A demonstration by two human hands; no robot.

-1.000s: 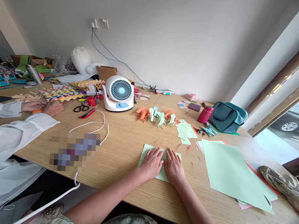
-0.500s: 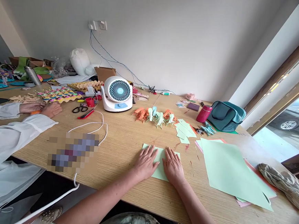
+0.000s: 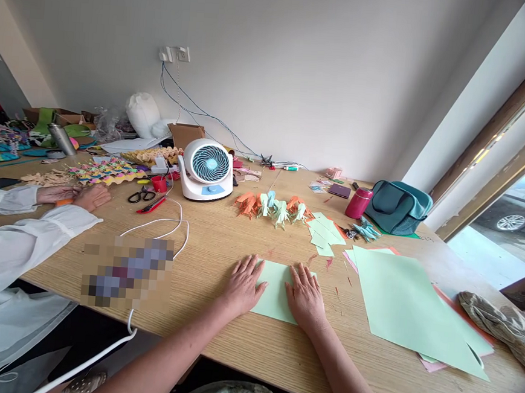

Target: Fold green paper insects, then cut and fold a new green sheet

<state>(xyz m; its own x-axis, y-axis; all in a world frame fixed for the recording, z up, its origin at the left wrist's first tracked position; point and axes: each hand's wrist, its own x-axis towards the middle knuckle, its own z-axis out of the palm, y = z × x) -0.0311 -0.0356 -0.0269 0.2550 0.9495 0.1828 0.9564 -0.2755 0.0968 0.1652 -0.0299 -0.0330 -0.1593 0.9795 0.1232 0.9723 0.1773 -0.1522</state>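
Note:
A small sheet of light green paper [image 3: 275, 291] lies flat on the wooden table [image 3: 222, 242] near its front edge. My left hand [image 3: 241, 284] is pressed flat on the sheet's left edge with fingers spread. On the sheet's right part, my right hand [image 3: 305, 295] also lies flat, fingers stretched out. Neither hand grips anything. Beyond the sheet stands a row of orange and green folded paper figures [image 3: 274, 206], with a pile of small green paper squares [image 3: 326, 232] to their right.
Large green sheets [image 3: 408, 305] over pink ones lie right, a crumpled cloth [image 3: 502, 321] beyond. A white desk fan [image 3: 208, 168], scissors [image 3: 142, 195], a red cup [image 3: 358, 203] and a teal bag [image 3: 398, 206] stand farther back. Another person's white-sleeved arms [image 3: 37, 221] rest at left.
My left hand has slid leftward across the green sheet to its left edge, uncovering the sheet's middle. My right hand has stayed nearly in place.

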